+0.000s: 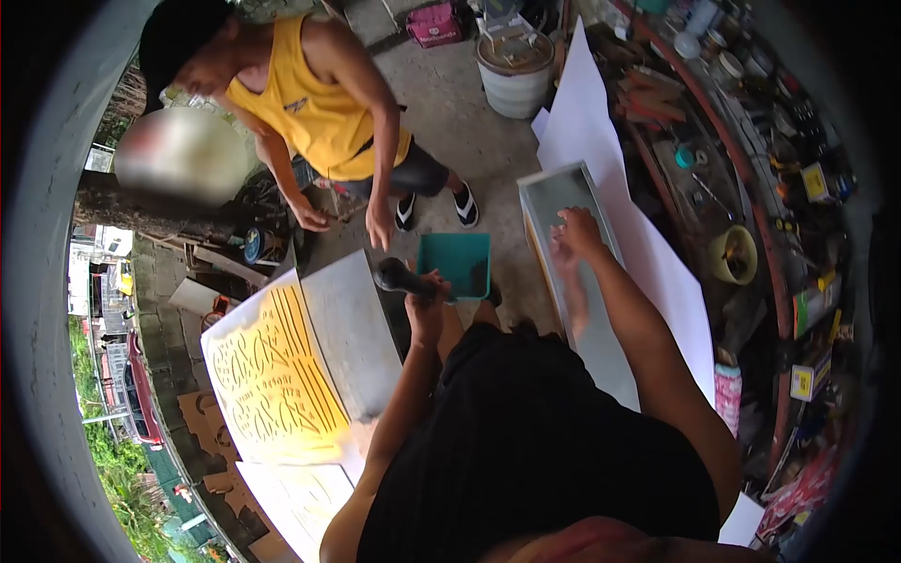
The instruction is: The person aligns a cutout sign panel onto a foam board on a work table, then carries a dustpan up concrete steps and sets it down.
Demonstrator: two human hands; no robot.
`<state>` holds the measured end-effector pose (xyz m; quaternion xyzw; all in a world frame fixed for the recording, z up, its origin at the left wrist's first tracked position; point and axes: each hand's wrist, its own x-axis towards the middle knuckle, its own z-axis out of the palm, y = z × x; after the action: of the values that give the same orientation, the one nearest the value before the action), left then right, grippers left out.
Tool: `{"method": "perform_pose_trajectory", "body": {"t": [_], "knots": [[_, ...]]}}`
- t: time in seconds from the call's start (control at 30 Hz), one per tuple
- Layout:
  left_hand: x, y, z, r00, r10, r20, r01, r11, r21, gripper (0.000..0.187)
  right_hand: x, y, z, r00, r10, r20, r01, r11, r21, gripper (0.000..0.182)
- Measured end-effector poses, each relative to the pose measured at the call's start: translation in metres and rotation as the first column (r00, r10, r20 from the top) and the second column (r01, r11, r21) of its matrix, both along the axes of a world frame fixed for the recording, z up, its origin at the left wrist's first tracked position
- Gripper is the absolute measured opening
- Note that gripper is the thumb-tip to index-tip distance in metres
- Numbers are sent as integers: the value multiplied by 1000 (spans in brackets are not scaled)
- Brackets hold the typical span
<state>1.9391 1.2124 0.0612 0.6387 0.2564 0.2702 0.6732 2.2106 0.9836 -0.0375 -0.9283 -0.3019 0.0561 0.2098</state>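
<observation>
My left hand (428, 289) is wrapped around a dark grey tool with a rounded end (398, 277); its exact kind is not clear. To the right, my right hand (580, 232) has its fingers curled over a long shiny metal panel (610, 361), which mirrors the hand and forearm. Whether something small sits between those fingers is hidden. Left of my left hand lies a grey metal sheet (349, 324). Beside it is a white sheet with yellow paint and dark cut-out lettering (272, 375).
A person in a yellow tank top (328, 103) stands ahead, hands low near the grey sheet. A teal bin (454, 258) is between my hands. White boards (587, 113) lean right, beside a cluttered shelf (694, 188). A white bucket (514, 84) stands at the back.
</observation>
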Motion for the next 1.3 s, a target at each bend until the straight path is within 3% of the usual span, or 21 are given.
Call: {"method": "perform_pose_trajectory", "body": {"t": [0.07, 0.17, 0.3, 0.4, 0.47, 0.53, 0.67, 0.77, 0.9, 1.07, 1.13, 1.17, 1.2, 1.3], "knots": [[28, 24, -16, 998, -25, 65, 28, 998, -50, 16, 32, 27, -5, 994, -16, 104, 22, 998, -57, 30], [70, 60, -23, 995, -101, 6, 101, 995, -16, 15, 77, 59, -19, 983, 22, 181, -4, 995, -100, 32], [135, 104, -17, 987, -159, 37, 162, 981, -106, 18, 117, 94, -29, 987, -13, 163, 46, 978, -201, 33], [187, 137, -3, 974, -227, -17, 225, 972, -70, 18, 138, 96, -37, 998, 1, 56, 19, 933, -360, 38], [221, 158, 5, 967, -255, 9, 255, 967, -17, 18, 153, 98, -22, 986, 72, -153, -140, 853, -502, 29], [261, 175, 14, 965, -260, 15, 261, 964, -47, 18, 161, 94, -32, 976, 144, -163, -214, 781, -587, 18], [341, 210, 11, 959, -275, 62, 281, 953, -117, 17, 162, 82, -60, 981, 143, -129, -191, 793, -578, 11], [403, 234, -3, 956, -281, 90, 289, 952, -104, 17, 155, 90, -34, 983, 92, -160, -164, 833, -528, 12], [476, 277, -12, 952, -301, 56, 304, 951, -52, 14, 162, 90, -42, 972, 79, -222, -182, 852, -491, 13], [555, 325, 15, 976, -204, 72, 209, 975, -78, 16, 174, 90, -51, 956, 86, -280, -219, 845, -488, 17], [578, 346, 12, 983, -161, 87, 170, 980, -103, 16, 185, 91, -61, 914, 93, -396, -319, 768, -556, 23], [589, 358, 12, 984, -149, 101, 159, 982, -100, 16, 198, 92, -56, 886, 106, -452, -354, 784, -510, 28], [600, 371, 10, 985, -138, 107, 149, 983, -106, 16, 224, 114, -34, 787, -9, -617, -393, 764, -512, 28], [632, 410, 2, 991, -110, 71, 115, 991, -64, 15, 302, 177, -12, 765, -63, -641, -331, 815, -475, 25]]}}
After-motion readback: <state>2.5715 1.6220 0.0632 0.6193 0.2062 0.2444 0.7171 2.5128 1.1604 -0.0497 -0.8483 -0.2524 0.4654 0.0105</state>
